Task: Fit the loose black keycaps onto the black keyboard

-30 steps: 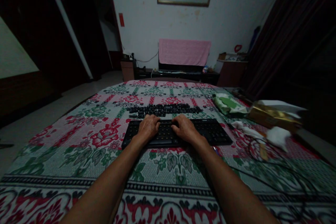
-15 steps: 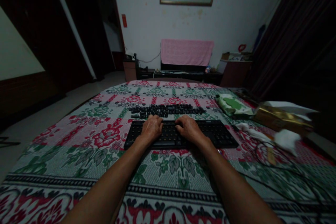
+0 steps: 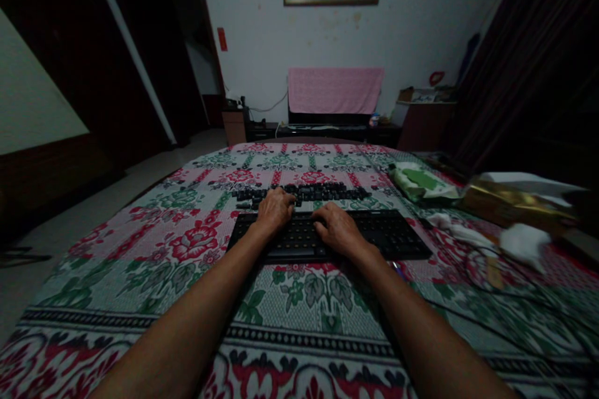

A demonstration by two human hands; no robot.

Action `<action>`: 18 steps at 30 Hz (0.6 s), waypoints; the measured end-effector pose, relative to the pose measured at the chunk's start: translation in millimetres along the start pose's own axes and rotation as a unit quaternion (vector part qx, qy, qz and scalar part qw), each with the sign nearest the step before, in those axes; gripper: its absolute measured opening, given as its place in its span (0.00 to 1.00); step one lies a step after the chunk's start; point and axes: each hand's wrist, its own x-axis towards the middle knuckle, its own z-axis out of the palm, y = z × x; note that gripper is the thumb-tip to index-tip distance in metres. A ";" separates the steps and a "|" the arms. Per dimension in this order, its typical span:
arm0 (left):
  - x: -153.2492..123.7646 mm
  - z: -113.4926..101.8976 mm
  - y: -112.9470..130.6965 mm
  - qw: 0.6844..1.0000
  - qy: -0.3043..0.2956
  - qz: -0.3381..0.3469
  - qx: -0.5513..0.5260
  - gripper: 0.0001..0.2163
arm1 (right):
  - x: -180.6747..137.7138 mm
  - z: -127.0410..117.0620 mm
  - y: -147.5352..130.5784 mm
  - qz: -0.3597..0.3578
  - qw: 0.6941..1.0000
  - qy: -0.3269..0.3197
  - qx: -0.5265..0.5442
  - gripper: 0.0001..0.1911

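A black keyboard (image 3: pixel 299 252) lies flat on the patterned tablecloth in front of me; much of its left and middle part shows bare key sockets without caps. Behind it, a long cluster of loose black keycaps (image 3: pixel 322 192) is spread on the cloth. My left hand (image 3: pixel 276 209) reaches over the keyboard's back edge to the near side of the keycaps, its fingers bent together and the tips hidden. Over the middle of the keyboard rests my right hand (image 3: pixel 337 227), fingers bent, with a gap between thumb and forefinger and no object visible there.
To the right lie a green-and-white packet (image 3: pixel 421 182), a golden tissue box (image 3: pixel 510 202), crumpled white tissue (image 3: pixel 524 244) and a looped black cable (image 3: pixel 468 324). A small shiny item (image 3: pixel 397 268) sits by my right forearm. The tablecloth (image 3: pixel 187 287) covers the table.
My left hand has moved forward from the keyboard to the loose keycaps. My right hand stays over the middle of the keyboard. The view has shifted slightly.
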 end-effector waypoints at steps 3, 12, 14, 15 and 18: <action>15.0 1.0 3.9 1.000 -0.019 0.013 0.020 0.13 | -1.1 0.2 0.5 -0.002 1.000 0.008 0.006 0.11; 31.5 6.1 7.6 0.996 -0.065 0.049 0.045 0.12 | -2.2 0.8 1.3 -0.001 1.000 0.008 0.017 0.11; 32.3 7.2 7.1 0.996 -0.061 0.057 0.043 0.12 | -2.4 0.3 0.6 0.003 1.000 0.008 0.018 0.11; 32.5 7.7 6.9 0.995 -0.061 0.062 0.042 0.12 | -2.5 0.0 0.2 0.004 1.000 0.008 0.018 0.11; 33.3 9.0 6.3 0.995 -0.064 0.069 0.038 0.11 | -2.3 -0.5 -0.4 0.001 1.000 0.010 0.020 0.11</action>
